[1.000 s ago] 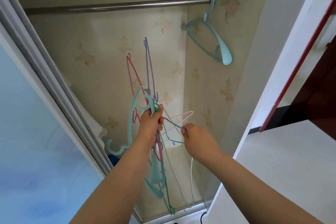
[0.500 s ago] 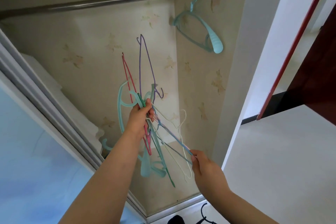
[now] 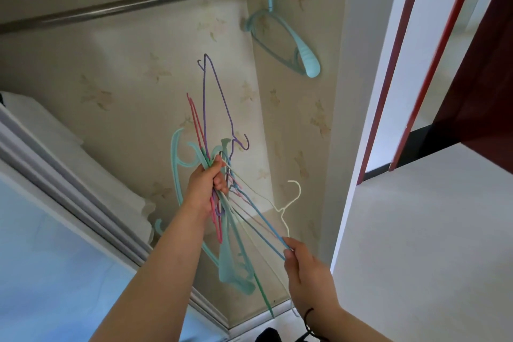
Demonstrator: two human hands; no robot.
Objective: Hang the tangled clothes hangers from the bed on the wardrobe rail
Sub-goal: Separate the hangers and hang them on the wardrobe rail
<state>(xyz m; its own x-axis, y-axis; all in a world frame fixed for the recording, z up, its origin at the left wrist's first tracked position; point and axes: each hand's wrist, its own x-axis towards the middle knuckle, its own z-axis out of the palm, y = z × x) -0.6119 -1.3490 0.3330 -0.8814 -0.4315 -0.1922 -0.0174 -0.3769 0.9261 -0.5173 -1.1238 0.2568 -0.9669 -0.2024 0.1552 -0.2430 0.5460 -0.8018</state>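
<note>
Head view
Hangers: tangled bundle of thin wire hangers (image 3: 219,175), purple, pink, green, blue, cream, with broad teal plastic ones.
Rail: smooth metal wardrobe rail (image 3: 138,4); one teal hanger (image 3: 288,44) hooked at its right end.
Room: floral-papered wardrobe wall (image 3: 133,75), pale floor (image 3: 430,230).
Left hand (image 3: 204,189): fingers curled round the bundle's middle, below the rail.
Right hand (image 3: 305,266): fingertips pinch a blue wire hanger (image 3: 261,216) low and right of the bundle.

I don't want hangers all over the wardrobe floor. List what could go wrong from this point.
1. The right hand pinches a blue wire hanger still crossed with the bundle of tangled hangers that the left hand grips; pulling may drag others loose.
2. The cream wire hanger dangles off the blue one, seemingly unheld, and may drop.
3. The upright purple hanger could snag the rail.
</note>
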